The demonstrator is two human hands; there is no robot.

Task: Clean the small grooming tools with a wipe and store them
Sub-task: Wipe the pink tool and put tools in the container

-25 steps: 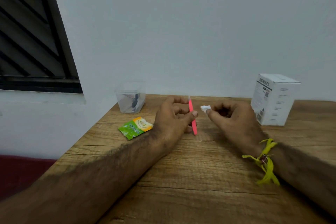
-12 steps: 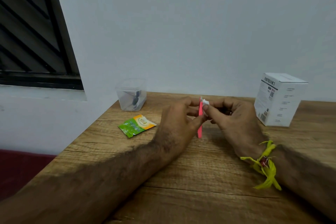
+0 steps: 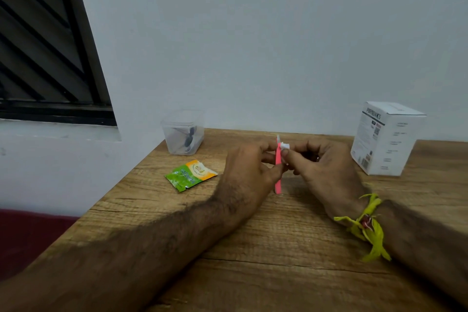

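A: What sits on the brown wooden counter?

B: A clear plastic tub already storing dark tools. The left hand pinches a thin pink tweezer-like tool upright at mid-shaft.

A: And the right hand?

B: Pinched on a small white wipe, pressing it against the tool's top. Light, stiff, probably slippery; hold the middle.
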